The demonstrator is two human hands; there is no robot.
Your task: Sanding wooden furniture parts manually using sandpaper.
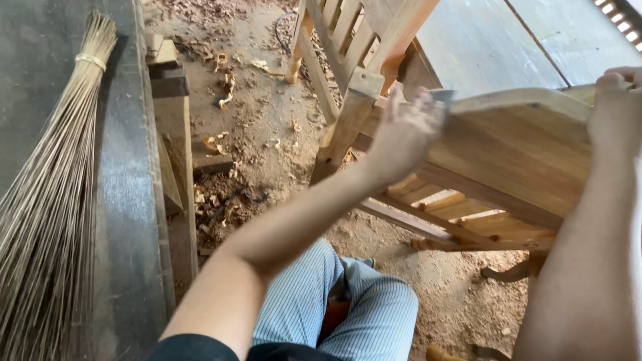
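A wooden chair point(508, 160) lies tipped toward me, its curved rail uppermost. My left hand point(404, 134) presses a small grey sheet, likely sandpaper point(441, 98), against the near end of that rail; the hand is blurred. My right hand point(615, 107) grips the rail's top edge at the far right of the view. My knees in striped trousers point(334, 307) sit below the chair.
A straw broom point(47, 200) leans on a dark bench point(127, 200) at the left. Wood offcuts and shavings point(224, 80) litter the dirt floor. A wooden post point(177, 134) stands beside the bench. Grey planks point(495, 40) lie at the top right.
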